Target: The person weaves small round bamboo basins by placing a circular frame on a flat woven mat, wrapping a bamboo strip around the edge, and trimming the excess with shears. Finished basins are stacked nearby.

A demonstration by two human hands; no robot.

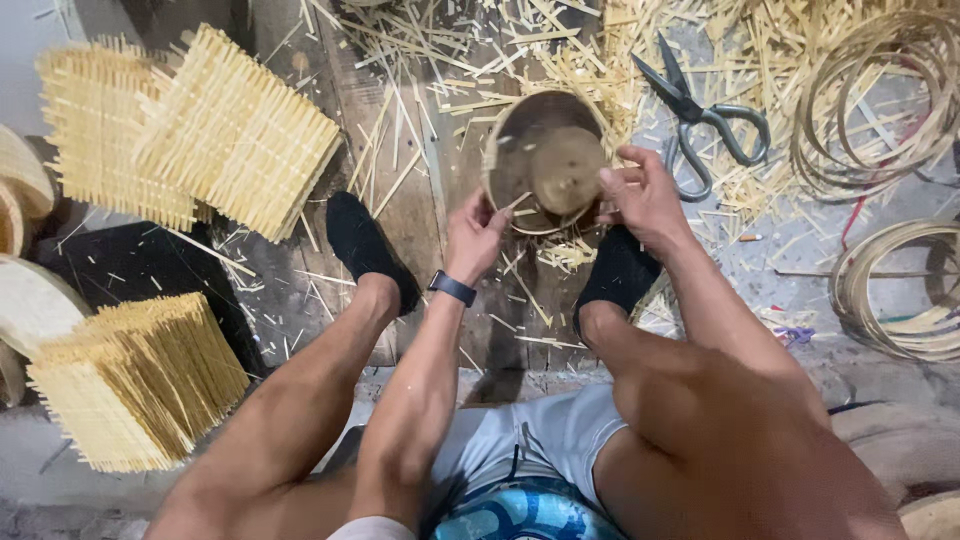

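The right hand (645, 195) holds the round form (545, 160) by its right edge, fingers closed on the rim and thumb on top, so the form stays tilted toward the person and the inside is easy to see. The left hand (475, 235) is at the lower left edge of the same form; its fingers pinch a thin bamboo strip (515, 203) against the rim. It wears a dark wristband (452, 288). Both grips are narrow and closed, not open.

The form is held low between the two feet in black socks (365, 245), just above the wooden floor (400, 200), probably because this place gives both arms support and a near view.

Things for the work lie around within reach. Black scissors (700, 120) rest on the cut bamboo scraps (600, 60), to the right of the form and apart from it. Coils of bamboo strip (870, 100) lie further right. On the left, woven bamboo mats (200, 130) lean in a pile, and one more stack of mats (140, 385) lies beside the left leg. Whether the form is metal or wood, I cannot tell.
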